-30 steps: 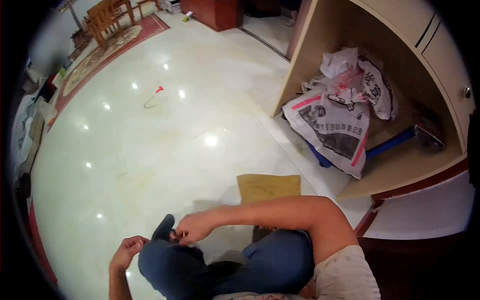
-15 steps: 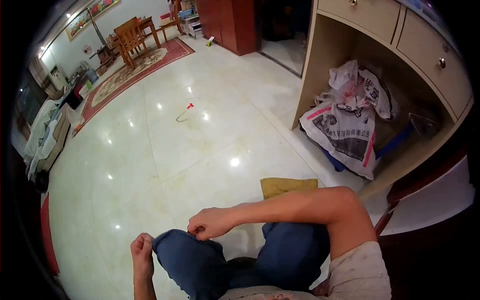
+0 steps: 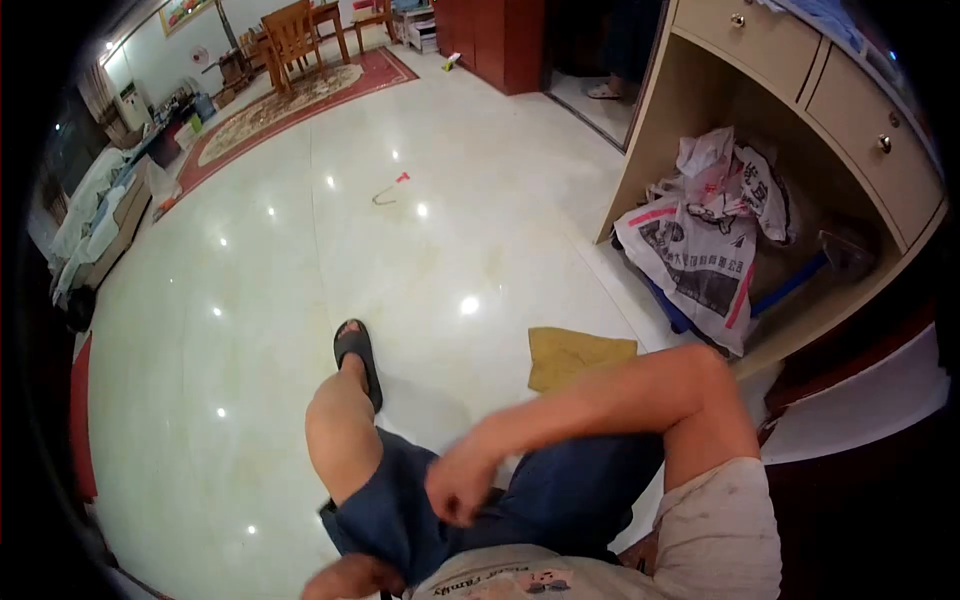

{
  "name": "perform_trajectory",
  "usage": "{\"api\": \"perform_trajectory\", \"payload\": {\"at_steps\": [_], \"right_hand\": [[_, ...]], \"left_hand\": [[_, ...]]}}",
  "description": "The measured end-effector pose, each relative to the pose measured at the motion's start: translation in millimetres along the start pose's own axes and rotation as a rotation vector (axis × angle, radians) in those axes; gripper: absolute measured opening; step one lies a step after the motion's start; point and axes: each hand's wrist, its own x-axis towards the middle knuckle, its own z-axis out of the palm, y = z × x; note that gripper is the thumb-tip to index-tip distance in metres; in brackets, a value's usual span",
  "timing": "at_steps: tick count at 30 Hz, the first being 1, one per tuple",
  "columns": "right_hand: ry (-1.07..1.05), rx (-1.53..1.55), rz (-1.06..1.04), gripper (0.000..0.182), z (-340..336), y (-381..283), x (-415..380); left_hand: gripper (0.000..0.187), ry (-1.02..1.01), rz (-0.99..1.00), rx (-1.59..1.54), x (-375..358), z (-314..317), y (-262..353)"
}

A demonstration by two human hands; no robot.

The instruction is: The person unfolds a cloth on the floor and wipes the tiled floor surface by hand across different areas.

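My right hand (image 3: 462, 485) hangs over the lap, its fingers curled in and smeared by motion, with nothing visible in them. Beneath it are the dark blue shorts (image 3: 395, 505). My left hand (image 3: 355, 578) is low at the frame's bottom edge, beside the left leg of the shorts. Its fingers are blurred and partly hidden. The left leg is bare from the knee down, with a dark slipper (image 3: 358, 350) on the foot. Beyond my right forearm lies a mustard-brown cloth (image 3: 575, 357) on the floor.
At right, a cream cabinet (image 3: 640, 150) holds printed plastic bags (image 3: 700, 255) and a blue-handled tool (image 3: 790, 285). A red-tipped hooked item (image 3: 402, 178) lies on the tiles. Further off are a rug (image 3: 270, 115), a wooden chair (image 3: 291, 40) and a person's foot (image 3: 605, 90) in the doorway.
Both hands have left the hem of the shorts at the knee and moved down toward my body. The left leg has stretched forward, showing its slipper. A person's foot has appeared in the doorway.
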Motion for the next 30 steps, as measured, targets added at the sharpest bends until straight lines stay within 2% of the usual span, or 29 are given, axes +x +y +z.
{"api": "perform_trajectory", "payload": {"at_steps": [1,2,4,6,7,8,10,11,12,14,15,17,18,20,22,25,27,28,30], "right_hand": [[0.186,0.046,0.036,0.023,-9,22,-5],[0.366,0.084,0.155,0.024,-29,15,-29],[0.711,0.015,0.302,0.027,-55,29,-77],[0.993,0.018,0.375,0.028,-60,42,-127],[1.042,0.040,0.487,0.028,-53,48,-151],[1.093,0.067,0.605,0.028,-41,52,-173],[1.103,0.074,0.776,0.030,-8,61,-206],[1.110,0.130,0.831,0.029,13,64,-216],[1.119,0.185,0.883,0.027,32,63,-222],[1.158,0.306,0.933,0.026,69,64,-226],[1.181,0.368,0.932,0.026,88,67,-223],[1.202,0.454,0.891,0.028,114,71,-207],[1.204,0.477,0.856,0.030,125,72,-197],[1.257,0.629,0.770,0.032,141,65,-183],[1.364,0.897,0.637,0.030,148,46,-168],[1.376,0.884,0.449,0.029,148,-14,-158],[1.349,0.936,0.433,0.030,158,-33,-159],[1.335,0.960,0.412,0.031,164,-36,-160],[1.339,0.998,0.520,0.031,182,-29,-165]], "left_hand": [[0.013,0.090,-0.039,-0.136,6,-23,27],[0.011,0.175,-0.077,-0.269,12,-48,53],[0.021,0.282,0.102,-0.275,17,-86,93],[0.027,0.297,0.384,-0.498,27,-109,141],[0.033,0.273,0.646,-0.453,37,-120,175],[0.045,0.251,0.825,-0.482,43,-115,195],[0.068,0.093,1.143,-0.607,57,-101,224],[0.080,-0.052,1.270,-0.699,65,-93,233],[0.088,-0.292,1.433,-0.767,76,-91,242],[0.096,-0.492,1.490,-0.897,78,-87,246],[0.095,-0.437,1.396,-0.956,65,-79,244],[0.091,-0.462,1.223,-1.012,57,-81,243],[0.088,-0.548,1.147,-1.010,58,-87,244],[0.084,-0.644,1.137,-1.002,62,-96,239],[0.081,-0.657,1.256,-0.968,71,-103,229],[0.079,-0.573,1.414,-0.797,85,-119,212],[0.079,-0.438,1.488,-0.647,94,-133,209],[0.078,-0.431,1.479,-0.586,99,-139,212],[0.078,-0.479,1.436,-0.482,106,-150,221]]}}
